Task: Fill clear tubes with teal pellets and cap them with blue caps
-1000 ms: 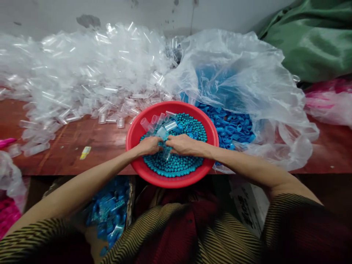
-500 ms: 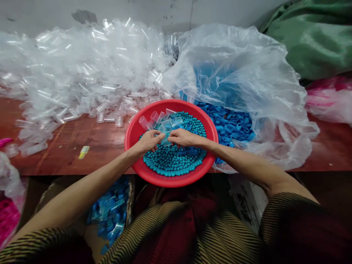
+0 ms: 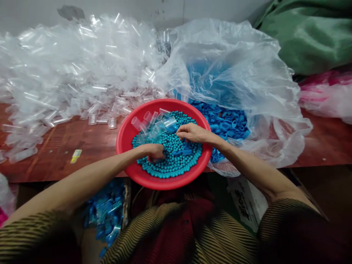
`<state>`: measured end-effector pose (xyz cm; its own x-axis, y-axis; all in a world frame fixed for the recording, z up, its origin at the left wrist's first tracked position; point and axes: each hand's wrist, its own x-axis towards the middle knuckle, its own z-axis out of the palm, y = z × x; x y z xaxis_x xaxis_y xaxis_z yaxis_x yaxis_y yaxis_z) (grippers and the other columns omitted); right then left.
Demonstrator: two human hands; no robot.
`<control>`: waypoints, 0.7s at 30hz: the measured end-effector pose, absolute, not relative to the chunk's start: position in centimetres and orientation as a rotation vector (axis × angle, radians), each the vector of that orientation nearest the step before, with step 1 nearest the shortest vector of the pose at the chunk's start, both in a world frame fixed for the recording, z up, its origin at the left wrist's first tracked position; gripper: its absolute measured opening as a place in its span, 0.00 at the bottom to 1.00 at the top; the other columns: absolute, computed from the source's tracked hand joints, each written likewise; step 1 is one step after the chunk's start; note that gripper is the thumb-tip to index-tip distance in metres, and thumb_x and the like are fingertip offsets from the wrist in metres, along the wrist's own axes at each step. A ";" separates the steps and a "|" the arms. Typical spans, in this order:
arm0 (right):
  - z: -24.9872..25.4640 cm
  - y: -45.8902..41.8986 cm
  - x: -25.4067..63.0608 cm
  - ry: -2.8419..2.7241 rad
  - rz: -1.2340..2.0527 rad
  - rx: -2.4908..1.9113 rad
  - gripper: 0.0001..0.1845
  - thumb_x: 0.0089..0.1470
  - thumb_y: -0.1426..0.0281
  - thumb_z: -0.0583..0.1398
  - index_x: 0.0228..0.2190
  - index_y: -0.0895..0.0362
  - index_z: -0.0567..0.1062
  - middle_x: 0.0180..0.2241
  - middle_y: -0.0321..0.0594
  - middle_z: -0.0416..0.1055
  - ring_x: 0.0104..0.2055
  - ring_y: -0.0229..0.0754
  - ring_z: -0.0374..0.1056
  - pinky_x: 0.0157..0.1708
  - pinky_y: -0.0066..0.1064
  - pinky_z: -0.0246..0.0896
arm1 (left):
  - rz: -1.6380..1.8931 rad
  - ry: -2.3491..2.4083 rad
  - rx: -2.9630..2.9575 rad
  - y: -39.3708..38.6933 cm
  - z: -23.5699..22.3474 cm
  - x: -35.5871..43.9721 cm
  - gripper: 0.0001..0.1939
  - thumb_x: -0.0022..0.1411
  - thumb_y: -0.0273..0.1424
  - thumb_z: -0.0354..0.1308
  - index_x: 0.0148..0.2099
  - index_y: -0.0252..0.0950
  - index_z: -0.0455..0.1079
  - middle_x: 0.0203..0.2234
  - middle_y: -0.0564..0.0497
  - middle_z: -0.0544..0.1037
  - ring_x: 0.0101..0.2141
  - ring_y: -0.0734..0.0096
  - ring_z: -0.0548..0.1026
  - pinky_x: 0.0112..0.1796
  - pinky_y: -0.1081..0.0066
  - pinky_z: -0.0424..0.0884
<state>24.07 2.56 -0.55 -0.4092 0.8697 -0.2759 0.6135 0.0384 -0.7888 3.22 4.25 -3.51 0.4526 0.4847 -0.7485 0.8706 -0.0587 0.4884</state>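
Note:
A red plastic basin [image 3: 121, 141] holds turquoise beads [image 3: 170, 172], with clear plastic tubes [image 3: 147, 116] at its back left and a few blue plastic pieces [image 3: 183, 151] among the beads. My left hand [image 3: 155, 151] is low over the beads in the basin's middle left, its fingers turned down and smeared by motion. Over the right part of the beads is my right hand [image 3: 191, 132], fingers bent and drawn together. Whatever it may hold is hidden. A clear tube [image 3: 169, 121] lies just left of it.
A big heap of clear tubes [image 3: 82, 80] covers the table's [image 3: 93, 141] back left. Behind the basin to the right, a clear plastic bag [image 3: 247, 73] spills blue parts [image 3: 228, 123]. Below the front edge stands a box of blue pieces [image 3: 107, 209]. A green sack [image 3: 310, 40] rests back right.
My hands, close together over the tubes before, have parted. The left came down nearer the front, into the beads; the right moved slightly right. The view has shifted a little.

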 end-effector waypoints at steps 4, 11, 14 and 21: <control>-0.2 1.8 23.9 -2.155 1.069 -1.592 0.10 0.55 0.71 0.54 0.31 0.61 0.75 0.25 0.36 0.71 0.26 0.33 0.63 0.28 0.24 0.54 | -0.308 1.117 1.446 5.6 -4.8 6.3 0.10 0.49 0.26 0.58 0.21 0.35 0.61 0.11 0.55 0.66 0.15 0.74 0.66 0.19 0.73 0.66; 1.4 0.7 25.0 -2.178 0.894 -1.596 0.10 0.56 0.70 0.55 0.35 0.60 0.76 0.32 0.39 0.75 0.33 0.37 0.67 0.34 0.26 0.56 | 0.089 0.976 1.135 5.7 -4.3 5.8 0.11 0.52 0.33 0.61 0.32 0.35 0.62 0.24 0.56 0.70 0.25 0.77 0.72 0.30 0.73 0.71; 1.1 0.4 25.3 -2.230 0.882 -1.634 0.10 0.56 0.70 0.55 0.35 0.59 0.76 0.34 0.40 0.76 0.36 0.39 0.69 0.36 0.27 0.57 | 0.202 0.909 0.952 5.9 -3.5 4.6 0.16 0.48 0.33 0.65 0.38 0.36 0.65 0.30 0.54 0.73 0.30 0.74 0.74 0.32 0.72 0.70; 0.8 0.9 24.0 -2.090 0.930 -1.454 0.14 0.56 0.73 0.55 0.44 0.59 0.73 0.38 0.41 0.74 0.39 0.39 0.69 0.41 0.29 0.59 | 0.307 0.856 0.873 5.1 -2.2 3.4 0.17 0.48 0.33 0.67 0.39 0.34 0.68 0.32 0.52 0.75 0.32 0.74 0.74 0.35 0.72 0.68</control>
<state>24.03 0.87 0.82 -0.3593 0.9328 -0.0293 0.6462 0.2260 -0.7289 3.36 5.11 -2.24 0.6383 0.5588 -0.5294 0.0950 0.6253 0.7745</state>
